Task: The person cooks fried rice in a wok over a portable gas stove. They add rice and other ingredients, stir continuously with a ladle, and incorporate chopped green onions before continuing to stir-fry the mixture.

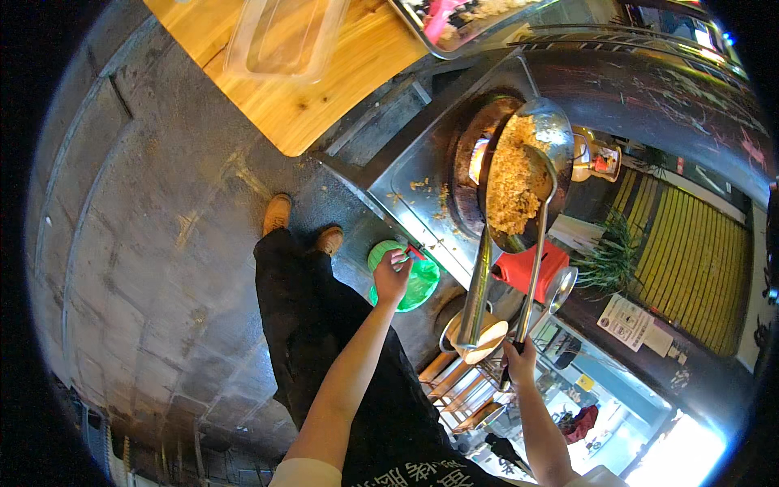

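My right hand (520,360) grips the dark end of a long-handled metal ladle (535,262). The ladle's bowl lies on browned fried rice (514,176) inside a wok (555,134). Nobody holds the wok's metal handle (476,295). The wok is tilted above a round gas burner (465,201), where a flame shows at its edge. My left hand (392,277) is by the stove's front edge, above a green-lined bin (423,286). Its fingers are bent beside a small red part (415,252); whether they touch it cannot be made out.
Scattered rice lies on the steel stove top (408,189). A wooden table (292,115) carries a clear plastic container (277,42). Beyond it is a metal tray (447,52) of food with a pink utensil. A red container (535,268) and a pot (450,332) are beside the wok.
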{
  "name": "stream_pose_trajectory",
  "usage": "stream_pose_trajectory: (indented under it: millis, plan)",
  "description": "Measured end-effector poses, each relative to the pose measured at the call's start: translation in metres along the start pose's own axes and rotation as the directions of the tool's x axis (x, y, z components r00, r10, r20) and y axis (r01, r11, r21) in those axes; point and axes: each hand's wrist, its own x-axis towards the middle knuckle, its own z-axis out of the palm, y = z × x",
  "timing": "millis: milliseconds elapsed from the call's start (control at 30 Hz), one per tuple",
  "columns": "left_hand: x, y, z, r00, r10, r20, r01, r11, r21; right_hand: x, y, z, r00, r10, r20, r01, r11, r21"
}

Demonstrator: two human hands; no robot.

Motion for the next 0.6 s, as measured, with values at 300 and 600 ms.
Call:
stream_pose_trajectory:
  millis: [300,600]
  plan:
    - [0.009,0.003,0.012,0.998,-0.030,0.059,0.035,0.995,-0.095,-0.004,-0.010,-0.003,0.999,0.019,0.044,-0.022,0.998,0.063]
    - [0.006,0.024,0.006,0.999,0.014,0.051,-0.015,1.000,0.018,-0.006,-0.015,-0.003,0.995,-0.007,0.099,-0.004,0.994,0.109]
